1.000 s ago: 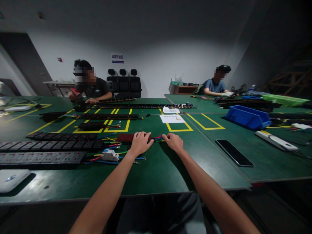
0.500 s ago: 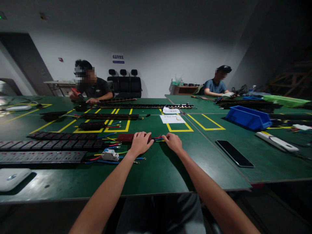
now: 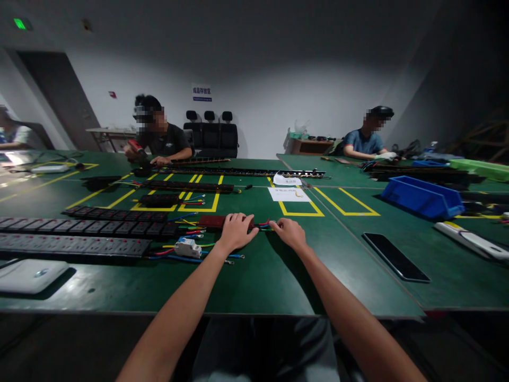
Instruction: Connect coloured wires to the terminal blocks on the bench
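Note:
My left hand (image 3: 237,231) lies over the right end of a short dark red power strip (image 3: 211,222), its fingers bent down around the body and pressing it to the table. Coloured wires (image 3: 263,226) come out past that end. The fingers of my right hand (image 3: 290,231) are closed in a pinch on the wire ends, whose tips are hidden. Left of my left hand lie several black power strips (image 3: 119,227) with loose leads. A white circuit breaker (image 3: 188,248) rests among their wires.
On the green table (image 3: 278,286), a phone (image 3: 395,257) and a blue bin (image 3: 422,196) are to the right. A white device (image 3: 34,276) lies at the left. Paper labels (image 3: 289,194) sit beyond my hands. Co-workers sit across the table, one (image 3: 169,140) holding a red tool.
The view has turned slightly left, so everything appears shifted right. Both hands keep their places on the dark red power strip and its wires. Another person now shows at the left edge.

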A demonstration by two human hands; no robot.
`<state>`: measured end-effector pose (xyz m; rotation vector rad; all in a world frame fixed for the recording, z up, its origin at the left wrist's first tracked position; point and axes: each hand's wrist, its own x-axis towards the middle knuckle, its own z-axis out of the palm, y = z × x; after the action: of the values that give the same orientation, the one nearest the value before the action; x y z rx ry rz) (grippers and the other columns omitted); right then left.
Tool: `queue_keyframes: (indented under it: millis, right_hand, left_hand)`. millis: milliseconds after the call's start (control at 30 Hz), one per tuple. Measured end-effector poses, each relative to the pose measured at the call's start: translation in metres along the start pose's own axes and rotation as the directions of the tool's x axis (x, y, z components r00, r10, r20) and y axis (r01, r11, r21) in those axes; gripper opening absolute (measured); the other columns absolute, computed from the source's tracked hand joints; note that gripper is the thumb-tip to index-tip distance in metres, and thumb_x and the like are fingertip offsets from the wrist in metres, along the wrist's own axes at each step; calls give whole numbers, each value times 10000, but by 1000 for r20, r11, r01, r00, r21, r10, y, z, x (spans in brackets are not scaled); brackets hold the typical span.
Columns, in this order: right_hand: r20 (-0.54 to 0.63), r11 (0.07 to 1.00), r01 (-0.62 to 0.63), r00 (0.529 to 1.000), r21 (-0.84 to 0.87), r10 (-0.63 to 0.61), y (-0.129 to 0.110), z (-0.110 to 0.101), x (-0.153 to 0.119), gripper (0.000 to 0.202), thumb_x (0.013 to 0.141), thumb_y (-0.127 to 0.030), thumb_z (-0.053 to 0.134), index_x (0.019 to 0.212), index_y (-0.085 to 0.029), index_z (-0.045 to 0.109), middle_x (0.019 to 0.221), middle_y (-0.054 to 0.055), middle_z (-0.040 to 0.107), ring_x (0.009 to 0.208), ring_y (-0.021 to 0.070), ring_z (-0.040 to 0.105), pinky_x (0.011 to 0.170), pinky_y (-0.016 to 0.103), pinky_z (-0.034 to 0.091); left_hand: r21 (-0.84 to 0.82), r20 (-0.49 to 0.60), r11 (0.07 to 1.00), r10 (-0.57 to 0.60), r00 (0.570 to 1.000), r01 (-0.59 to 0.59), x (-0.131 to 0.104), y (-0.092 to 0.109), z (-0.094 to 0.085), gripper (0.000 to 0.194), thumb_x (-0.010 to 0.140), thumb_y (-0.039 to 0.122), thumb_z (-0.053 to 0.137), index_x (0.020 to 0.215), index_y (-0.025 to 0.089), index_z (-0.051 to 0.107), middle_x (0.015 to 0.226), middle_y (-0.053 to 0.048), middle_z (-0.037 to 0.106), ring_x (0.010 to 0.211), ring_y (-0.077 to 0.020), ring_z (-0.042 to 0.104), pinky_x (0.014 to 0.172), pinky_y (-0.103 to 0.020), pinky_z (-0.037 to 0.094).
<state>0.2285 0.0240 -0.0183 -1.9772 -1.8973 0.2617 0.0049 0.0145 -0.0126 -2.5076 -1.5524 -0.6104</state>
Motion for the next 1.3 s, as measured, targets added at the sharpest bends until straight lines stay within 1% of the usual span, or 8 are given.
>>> queue_keyframes:
  millis: [267,433,533,667,800,933,1200,1300]
  right_hand:
    - [-56,969,128,991,211,-119,11,11,10,372,973,-449,487,829,-201,723,831,67,727,784,200,632,629,267,338]
    - [-99,883,193,981,428,-166,16,15,20,376,905,-452,497,800,-183,736,736,45,686,706,194,586,618,274,352]
    - [-108,779,172,985,604,-133,15,14,21,398,854,-519,547,774,-177,733,683,30,648,662,178,551,586,267,354]
    - [-7,579,19,1000,815,-23,10,10,17,408,767,-584,676,812,-182,733,687,11,617,611,137,512,490,223,307]
    - [123,331,-119,992,936,8,7,2,14,369,672,-502,822,839,-189,720,739,9,631,590,103,509,415,179,251]
    - [220,100,-216,975,971,-29,10,-5,14,336,656,-393,869,853,-187,690,745,2,639,559,85,522,369,165,230]
    - [254,-50,-261,961,964,-110,15,-3,15,277,777,-352,826,889,-227,606,659,-31,606,500,92,526,331,163,245]
    - [278,-63,-290,949,955,-148,14,-4,15,281,794,-392,816,856,-225,598,625,-34,580,481,89,500,320,161,248]
  left_hand:
    - [3,-23,1000,-5,1000,5,-1,-1,3,534,958,515,542,1399,221,605,1242,-116,653,1189,-297,561,1073,-456,351]
    - [14,-30,1000,-13,999,13,0,0,-1,586,917,527,604,1418,223,591,1232,-119,649,1164,-305,558,1077,-489,338]
    - [28,-55,999,-35,998,37,1,0,-3,602,920,520,619,1441,224,569,1238,-125,642,1162,-311,552,1086,-520,317]
    - [24,-96,999,-46,994,49,4,-4,-9,541,923,463,662,1408,233,591,1204,-116,632,1134,-304,553,1020,-493,369]
    - [4,-144,999,-36,989,37,5,-6,-15,519,914,421,711,1389,243,600,1186,-104,619,1118,-289,553,997,-465,390]
    - [-5,-203,1000,-6,979,5,6,-6,-18,537,914,448,716,1402,258,594,1188,-104,614,1100,-282,552,989,-455,401]
    - [0,-308,995,95,947,-100,7,-5,-18,588,907,519,701,1435,285,593,1163,-102,612,1077,-274,546,925,-402,417]
    - [14,-323,993,114,939,-116,6,-5,-19,590,904,517,705,1436,287,598,1156,-105,618,1069,-275,548,917,-402,414]
